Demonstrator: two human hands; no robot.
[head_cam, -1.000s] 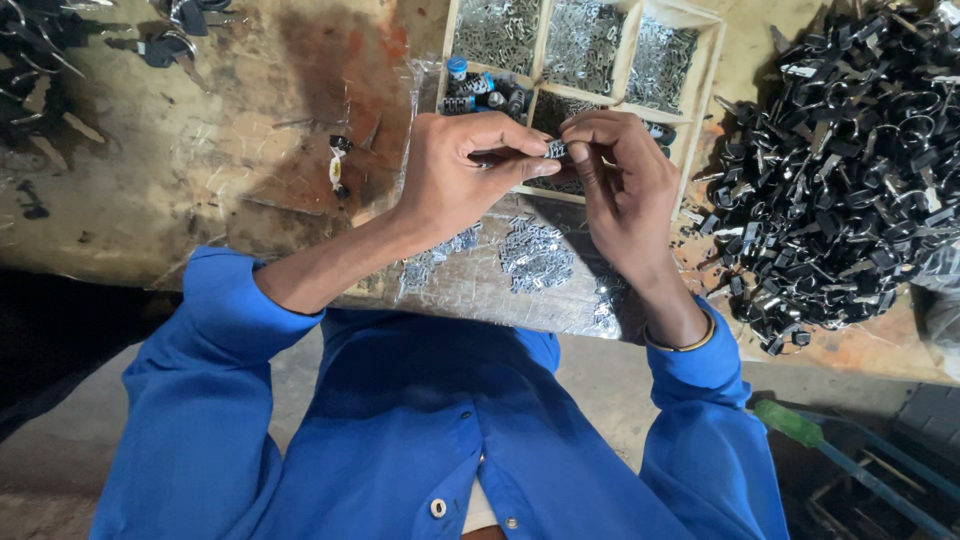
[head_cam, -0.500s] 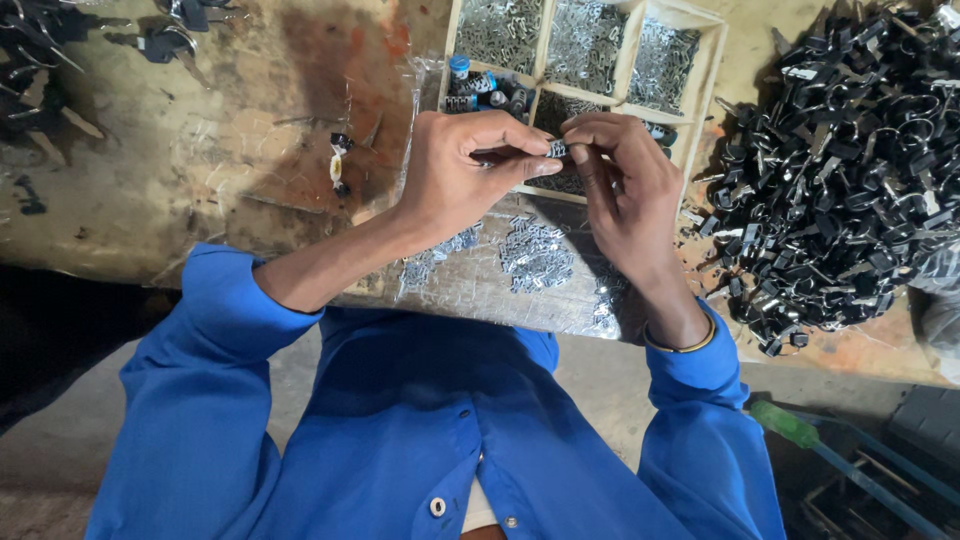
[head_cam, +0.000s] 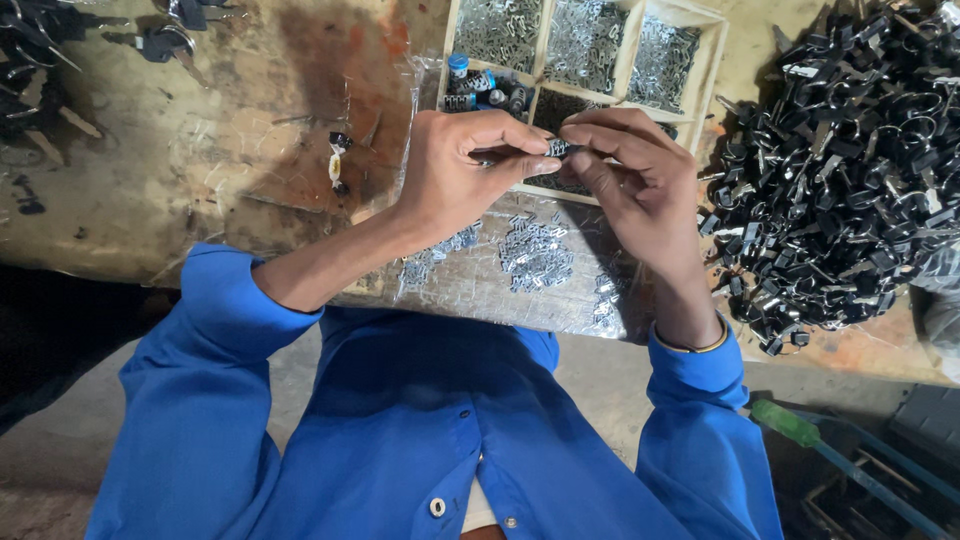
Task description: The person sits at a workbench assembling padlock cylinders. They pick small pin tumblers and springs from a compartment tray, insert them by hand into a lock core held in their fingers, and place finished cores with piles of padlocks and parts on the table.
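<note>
Nearest the camera is the person's blue long-sleeved button shirt (head_cam: 420,430), both sleeves reaching up toward a worn, stained wooden workbench (head_cam: 200,150). At the near right, below the bench edge, lies a tool with a green handle (head_cam: 786,424).

On the bench's near edge a clear plastic sheet (head_cam: 470,290) carries loose heaps of small silvery metal pieces (head_cam: 535,262).

Above that sheet the two hands meet. The left hand (head_cam: 455,175) is clenched around a small dark cylindrical metal part (head_cam: 556,148), thumb and forefinger pinching it. The right hand (head_cam: 640,185) pinches the same part from the right with its fingertips (head_cam: 585,133), so the part sits between both hands, raised off the bench, just in front of the tray.

To the right a large heap of black metal clips and rings (head_cam: 840,170) covers the bench.

Farther off stands a pale wooden compartment tray (head_cam: 630,60) filled with silvery bits, and a few small dark cylinders (head_cam: 485,90) lie at its left. Black keys (head_cam: 165,30) lie at the far left.
</note>
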